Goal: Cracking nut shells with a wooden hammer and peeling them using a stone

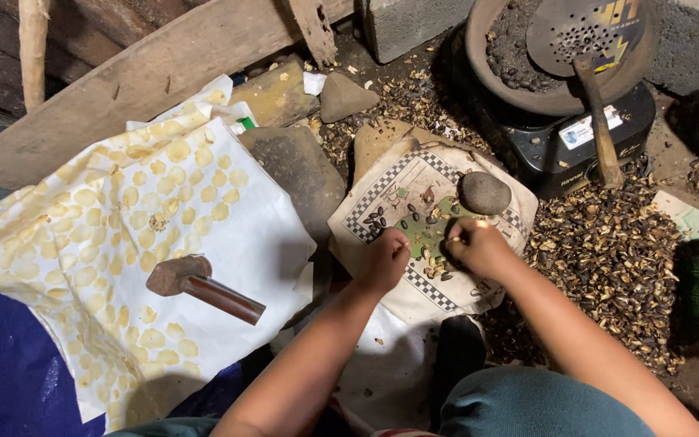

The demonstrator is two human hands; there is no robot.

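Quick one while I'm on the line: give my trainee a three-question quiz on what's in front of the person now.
1. True or false: the hammer is held in the left hand.
2. What rests on the checkered cloth just beyond the right hand? A) round grey stone B) knife C) cup
3. What lies heaped on the ground right of the cloth?

Key:
1. False; it lies on the dotted sheet.
2. A, the stone.
3. Broken dark shells.
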